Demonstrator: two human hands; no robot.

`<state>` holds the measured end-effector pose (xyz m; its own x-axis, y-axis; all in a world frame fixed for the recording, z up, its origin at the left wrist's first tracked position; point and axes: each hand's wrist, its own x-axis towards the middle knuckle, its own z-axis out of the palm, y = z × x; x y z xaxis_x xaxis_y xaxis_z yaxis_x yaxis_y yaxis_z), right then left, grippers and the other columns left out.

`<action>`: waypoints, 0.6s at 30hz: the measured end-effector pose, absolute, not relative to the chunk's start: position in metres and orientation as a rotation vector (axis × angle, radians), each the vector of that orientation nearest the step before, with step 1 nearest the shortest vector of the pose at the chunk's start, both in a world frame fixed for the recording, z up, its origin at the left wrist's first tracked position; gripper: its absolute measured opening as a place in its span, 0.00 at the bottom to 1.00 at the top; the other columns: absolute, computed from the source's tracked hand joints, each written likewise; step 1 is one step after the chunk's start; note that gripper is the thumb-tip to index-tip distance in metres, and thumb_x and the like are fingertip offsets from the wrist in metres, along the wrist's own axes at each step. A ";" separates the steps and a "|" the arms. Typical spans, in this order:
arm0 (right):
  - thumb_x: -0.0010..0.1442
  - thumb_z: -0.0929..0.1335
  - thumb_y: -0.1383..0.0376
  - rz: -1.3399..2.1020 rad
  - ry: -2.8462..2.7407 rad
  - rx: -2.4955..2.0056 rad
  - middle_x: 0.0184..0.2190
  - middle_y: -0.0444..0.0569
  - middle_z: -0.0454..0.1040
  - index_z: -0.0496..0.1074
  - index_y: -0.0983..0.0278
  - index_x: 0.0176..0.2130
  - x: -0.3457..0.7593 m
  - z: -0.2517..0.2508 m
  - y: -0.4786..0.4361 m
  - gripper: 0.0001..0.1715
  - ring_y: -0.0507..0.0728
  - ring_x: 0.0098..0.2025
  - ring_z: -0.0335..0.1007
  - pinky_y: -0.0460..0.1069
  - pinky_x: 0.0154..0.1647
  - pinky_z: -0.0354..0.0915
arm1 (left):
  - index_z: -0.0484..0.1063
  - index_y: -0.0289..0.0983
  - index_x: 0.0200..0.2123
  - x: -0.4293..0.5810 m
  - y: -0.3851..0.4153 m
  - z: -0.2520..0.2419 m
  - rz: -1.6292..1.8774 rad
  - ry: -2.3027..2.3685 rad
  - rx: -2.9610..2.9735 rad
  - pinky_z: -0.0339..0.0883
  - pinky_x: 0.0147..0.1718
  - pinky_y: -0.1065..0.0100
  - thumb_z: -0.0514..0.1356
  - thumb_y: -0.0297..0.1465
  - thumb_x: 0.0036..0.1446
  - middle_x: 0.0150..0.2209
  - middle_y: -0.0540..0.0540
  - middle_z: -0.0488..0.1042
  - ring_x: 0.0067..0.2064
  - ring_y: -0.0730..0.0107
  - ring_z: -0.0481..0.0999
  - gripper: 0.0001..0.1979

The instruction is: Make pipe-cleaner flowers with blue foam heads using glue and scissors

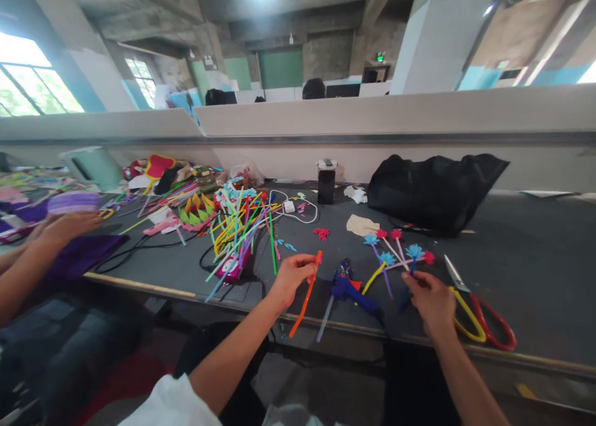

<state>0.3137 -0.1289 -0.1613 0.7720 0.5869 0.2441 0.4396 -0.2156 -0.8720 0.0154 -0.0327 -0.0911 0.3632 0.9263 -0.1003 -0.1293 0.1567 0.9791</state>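
My left hand (292, 282) pinches an orange pipe cleaner (305, 307) near its upper end, where a small pink bit shows. My right hand (432, 300) has its fingers closed on a dark blue pipe cleaner stem (406, 294), apparently the one topped by a light blue flower (415, 251). Beside it lie several pipe cleaner flowers with pink heads (396, 234) and blue heads (371, 240). Between my hands rests a blue glue gun (356, 294) with a glue stick (325, 318) jutting over the table edge. Scissors (484, 320) with red and yellow handles lie right of my right hand.
A heap of coloured pipe cleaners (242, 227) spreads left of my left hand. Small pink pieces (321, 233), a white charger (289, 207), a dark cup (326, 184) and a black bag (433, 190) lie farther back. At left, a co-worker's hands (69, 227) are near purple material.
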 end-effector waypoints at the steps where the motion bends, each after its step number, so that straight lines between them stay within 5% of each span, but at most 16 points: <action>1: 0.46 0.70 0.45 0.167 -0.795 -1.868 0.24 0.52 0.77 0.78 0.69 0.35 0.315 -0.162 -0.128 0.31 0.57 0.24 0.70 0.51 0.26 0.67 | 0.77 0.33 0.31 0.017 -0.033 -0.090 0.918 0.877 1.123 0.59 0.24 0.73 0.65 0.29 0.41 0.22 0.52 0.71 0.21 0.79 0.66 0.10; 13: 0.43 0.70 0.45 0.226 -0.917 -1.918 0.23 0.52 0.77 0.76 0.66 0.31 0.317 -0.151 -0.120 0.27 0.60 0.26 0.73 0.54 0.31 0.66 | 0.75 0.33 0.31 0.029 -0.045 -0.065 0.957 0.723 0.883 0.61 0.25 0.73 0.66 0.26 0.40 0.26 0.51 0.72 0.22 0.79 0.68 0.10; 18: 0.48 0.69 0.46 0.127 -0.953 -1.930 0.31 0.54 0.78 0.76 0.65 0.38 0.288 -0.122 -0.137 0.28 0.60 0.29 0.72 0.55 0.36 0.65 | 0.75 0.34 0.30 0.032 -0.060 -0.055 1.047 0.795 0.986 0.61 0.26 0.73 0.65 0.26 0.42 0.25 0.51 0.71 0.24 0.78 0.68 0.08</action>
